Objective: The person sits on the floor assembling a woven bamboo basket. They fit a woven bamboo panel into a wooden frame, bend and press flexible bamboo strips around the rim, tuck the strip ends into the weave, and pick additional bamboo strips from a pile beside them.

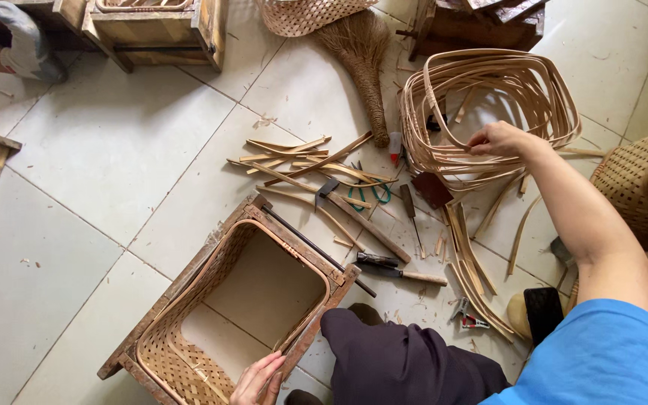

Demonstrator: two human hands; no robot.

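Note:
My right hand [498,139] reaches out to a stack of bent bamboo hoops [489,105] lying on the tiled floor and pinches one of the strips. My left hand [258,379] rests on the near rim of a woven bamboo basket [181,352] that sits inside a square wooden frame [294,244] in front of my knee. A black metal rod [316,251] lies across the frame's far corner.
Loose bamboo strips [301,161], a hatchet [354,214], knives [403,271], green-handled scissors [373,195] and a small clamp [468,316] litter the floor. A broom [365,60] lies behind. Wooden frames [151,30] stand at the back. Another person's foot [24,45] is top left. Woven baskets [639,187] stand at right.

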